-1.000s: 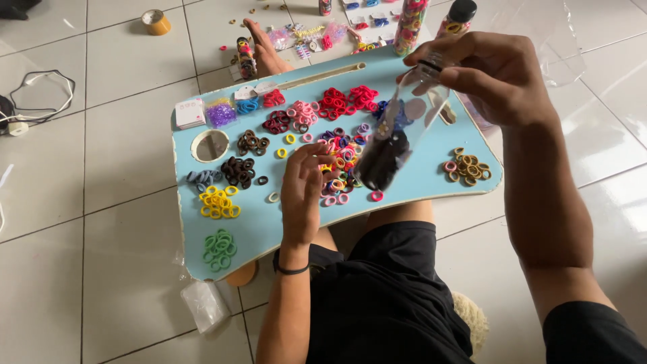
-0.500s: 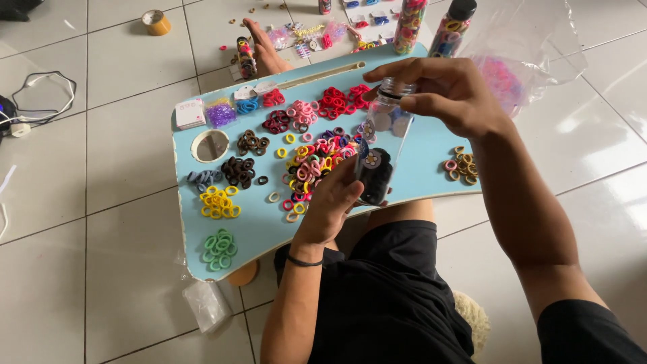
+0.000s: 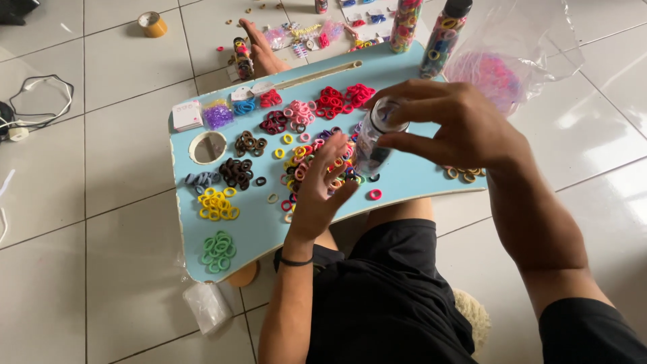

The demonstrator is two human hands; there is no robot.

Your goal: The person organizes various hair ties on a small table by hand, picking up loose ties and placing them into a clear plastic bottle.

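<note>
Your right hand (image 3: 458, 128) is clamped around the top of a small clear bottle (image 3: 373, 143), fingers and thumb wrapped at its rim, holding it upright just over the light blue table (image 3: 418, 182) that rests on your lap. The bottom of the bottle looks dark, though you cannot tell what fills it.

Your left hand (image 3: 320, 192) lies flat and spread, fingers apart and closed on nothing, resting on a mixed heap of small hair ties (image 3: 306, 162) just left of the bottle. A black band sits on that wrist.

Sorted heaps lie across the table: red ties (image 3: 340, 100) at the far edge, pink ones (image 3: 300, 113) beside them, dark brown ones (image 3: 236, 172) toward the left, yellow ones (image 3: 217, 203) nearer you, and green ones (image 3: 217, 249) at the near left corner. A few olive ties (image 3: 461, 174) show under your right wrist. A round hole (image 3: 207, 147) is cut into the table's left part.

Beyond the table, on the tiled floor (image 3: 101, 135), two tall filled bottles (image 3: 441, 34) stand upright, and a clear plastic bag (image 3: 512, 61) of pink ties lies to the right. A roll of tape (image 3: 153, 23) sits far left, with a white cable (image 3: 37, 104) well apart at the left edge.
</note>
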